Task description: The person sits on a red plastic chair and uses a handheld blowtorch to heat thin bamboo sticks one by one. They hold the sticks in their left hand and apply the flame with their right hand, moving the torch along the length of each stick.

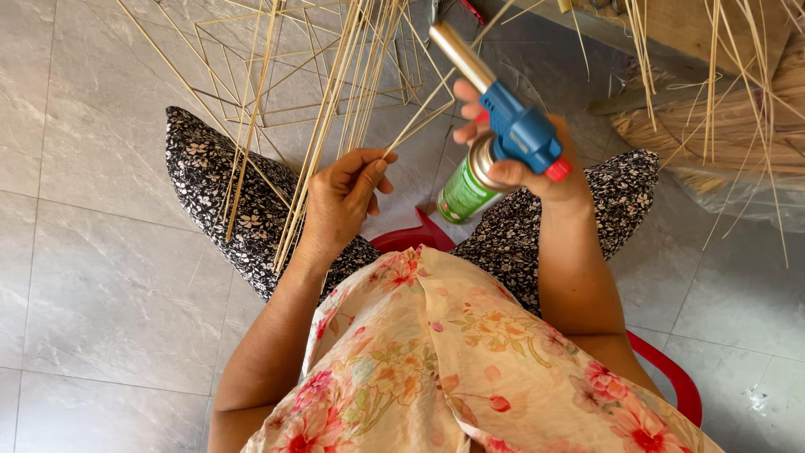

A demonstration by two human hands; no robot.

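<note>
Torch [511, 126] sits right of the sticks [335, 117], above the stool [419, 235].

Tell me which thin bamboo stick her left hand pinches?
The single pale bamboo stick slanting up-right from the left hand; the others stand bundled or joined into frames.

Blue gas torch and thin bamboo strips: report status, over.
Left hand pinching one thin pale bamboo strip. Right hand gripping blue gas torch on green canister, metal nozzle tilted up-left. Bamboo frame close ahead; no flame visible.

The left hand [340, 201] pinches thin bamboo sticks [335, 109] while the right hand [537, 164] holds a blue torch [511, 126] (green canister).
</note>
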